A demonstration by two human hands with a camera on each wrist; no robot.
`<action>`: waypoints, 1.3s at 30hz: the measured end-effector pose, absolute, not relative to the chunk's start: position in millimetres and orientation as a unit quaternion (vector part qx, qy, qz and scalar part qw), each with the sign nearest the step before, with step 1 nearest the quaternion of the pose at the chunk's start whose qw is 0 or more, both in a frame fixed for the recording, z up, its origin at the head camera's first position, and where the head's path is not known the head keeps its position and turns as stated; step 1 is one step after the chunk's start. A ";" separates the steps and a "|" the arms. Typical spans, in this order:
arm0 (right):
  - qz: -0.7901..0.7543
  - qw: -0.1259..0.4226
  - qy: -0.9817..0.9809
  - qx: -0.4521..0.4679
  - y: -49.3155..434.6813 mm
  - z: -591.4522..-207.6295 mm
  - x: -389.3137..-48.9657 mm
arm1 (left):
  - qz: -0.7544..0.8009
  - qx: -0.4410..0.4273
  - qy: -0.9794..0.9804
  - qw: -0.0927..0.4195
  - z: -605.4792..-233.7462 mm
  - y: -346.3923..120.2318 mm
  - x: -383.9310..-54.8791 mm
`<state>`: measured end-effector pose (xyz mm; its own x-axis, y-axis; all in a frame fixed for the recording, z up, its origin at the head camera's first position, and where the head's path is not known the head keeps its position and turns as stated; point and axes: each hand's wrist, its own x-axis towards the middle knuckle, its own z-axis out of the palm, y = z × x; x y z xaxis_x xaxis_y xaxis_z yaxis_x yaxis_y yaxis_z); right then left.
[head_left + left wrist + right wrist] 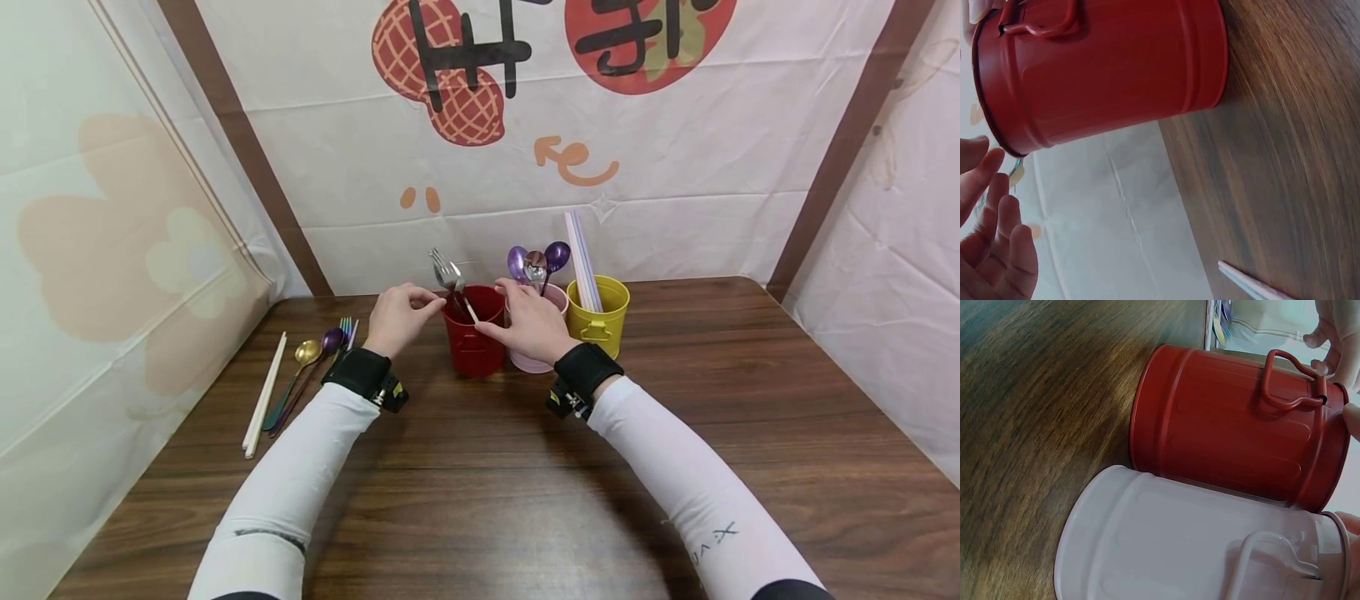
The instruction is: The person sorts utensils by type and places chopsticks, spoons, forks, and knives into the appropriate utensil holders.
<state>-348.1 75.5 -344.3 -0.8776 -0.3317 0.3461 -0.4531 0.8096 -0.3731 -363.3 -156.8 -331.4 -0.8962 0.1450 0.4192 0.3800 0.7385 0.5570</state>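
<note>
The red bucket (476, 352) stands upright with forks (444, 271) leaning out of its top. My left hand (400, 318) is at its left rim, thumb and index fingertips meeting there. In the left wrist view the left hand's other fingers (1009, 250) curl loosely. My right hand (534, 323) spans the right side of the rim, its thumb at the front and index finger farther back. A pink bucket (1166, 544) touches or nearly touches the red one, partly hidden beneath the right hand. Purple and silver spoons (536, 265) rise from it.
On the right, a yellow bucket (609, 323) holds pale chopsticks (583, 258). White chopsticks (264, 396), a gold spoon (306, 353) and other coloured cutlery (332, 340) lie at the table's left. A printed white cloth (315, 158) hangs behind the wooden table (480, 500).
</note>
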 end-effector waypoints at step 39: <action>0.229 0.128 -0.943 0.206 76.1 -343.3 -346.8 | -0.128 -0.149 -0.980 -0.020 -364.4 -233.5 -364.5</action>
